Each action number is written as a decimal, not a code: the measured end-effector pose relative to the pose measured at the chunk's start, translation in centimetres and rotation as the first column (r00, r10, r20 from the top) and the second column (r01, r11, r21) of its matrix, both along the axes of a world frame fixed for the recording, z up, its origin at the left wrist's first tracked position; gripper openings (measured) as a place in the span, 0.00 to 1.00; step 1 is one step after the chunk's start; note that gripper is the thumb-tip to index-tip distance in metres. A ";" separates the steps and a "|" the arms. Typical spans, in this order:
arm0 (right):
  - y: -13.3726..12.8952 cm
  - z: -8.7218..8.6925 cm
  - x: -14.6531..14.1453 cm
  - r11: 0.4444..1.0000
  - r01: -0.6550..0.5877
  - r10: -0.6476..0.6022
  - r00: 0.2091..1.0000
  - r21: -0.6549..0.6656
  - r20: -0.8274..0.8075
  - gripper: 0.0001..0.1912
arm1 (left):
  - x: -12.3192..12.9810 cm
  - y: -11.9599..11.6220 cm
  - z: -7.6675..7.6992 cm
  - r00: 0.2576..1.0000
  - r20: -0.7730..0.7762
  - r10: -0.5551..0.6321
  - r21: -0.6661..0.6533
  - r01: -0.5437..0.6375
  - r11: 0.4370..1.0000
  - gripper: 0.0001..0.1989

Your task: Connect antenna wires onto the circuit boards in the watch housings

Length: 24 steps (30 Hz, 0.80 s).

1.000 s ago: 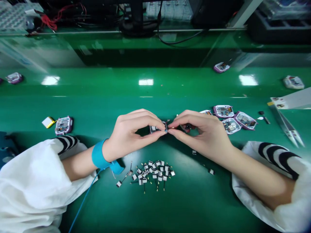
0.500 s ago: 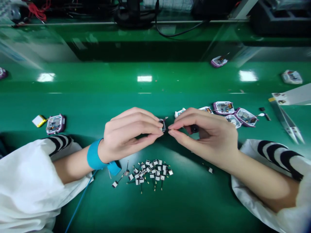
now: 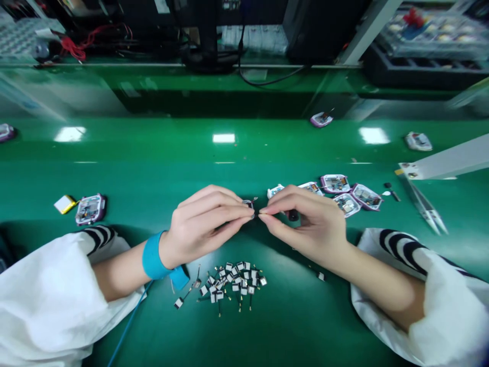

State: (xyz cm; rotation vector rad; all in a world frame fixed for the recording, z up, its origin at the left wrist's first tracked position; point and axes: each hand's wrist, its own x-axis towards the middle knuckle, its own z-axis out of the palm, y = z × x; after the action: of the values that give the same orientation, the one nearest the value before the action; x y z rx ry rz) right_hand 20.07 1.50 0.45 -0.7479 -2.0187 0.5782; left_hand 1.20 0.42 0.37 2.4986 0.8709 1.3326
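My left hand [image 3: 202, 227] pinches a small electronic module [image 3: 248, 203] between thumb and fingers, and most of the module is hidden by the fingertips. My right hand [image 3: 309, 227] faces it, its fingertips almost touching the left fingertips. A small black part [image 3: 293, 215] shows behind the right fingers. Just below my hands lies a loose pile of several small white-and-black components with thin wires [image 3: 229, 285].
Several purple-rimmed circuit modules [image 3: 335, 183] lie beyond my right hand, with steel tweezers [image 3: 424, 210] to their right. A yellow battery [image 3: 64, 204] and another module [image 3: 90, 209] lie at left. A blue wrist strap [image 3: 155, 257] circles my left wrist.
The view has tilted, so the bench sits lower in the frame. My hands have drawn closer together, and the module in my left hand shows less of its face than a second ago.
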 end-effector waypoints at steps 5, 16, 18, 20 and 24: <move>0.0 -0.3 -0.3 1.000 0.006 -0.006 1.000 -0.021 -0.028 0.01 | -0.1 0.1 -0.2 0.998 0.059 -0.017 -0.010 0.018 1.000 0.10; 0.3 -1.2 -1.1 0.997 0.061 -0.060 0.998 -0.039 0.029 0.03 | 0.0 0.6 0.3 0.997 -0.074 0.011 -0.061 -0.016 0.998 0.05; 0.3 -1.5 -1.1 0.998 0.069 -0.068 0.997 -0.009 0.048 0.03 | 0.0 0.6 0.3 0.996 -0.093 0.000 -0.072 -0.007 0.997 0.05; 0.3 -1.8 -1.2 0.997 0.071 -0.072 0.995 0.025 0.069 0.03 | 0.1 0.6 0.3 0.993 -0.119 -0.012 -0.080 0.002 0.997 0.06; 0.3 -2.3 -1.1 0.994 0.079 -0.088 0.990 0.081 0.111 0.03 | 0.0 0.6 0.3 0.986 -0.167 -0.017 -0.087 0.002 0.996 0.06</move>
State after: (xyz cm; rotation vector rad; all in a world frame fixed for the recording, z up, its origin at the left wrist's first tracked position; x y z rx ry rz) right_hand 18.95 1.83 -1.87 -0.8313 -2.0913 0.4150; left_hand 1.25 1.05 0.64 2.5714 0.9276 1.0693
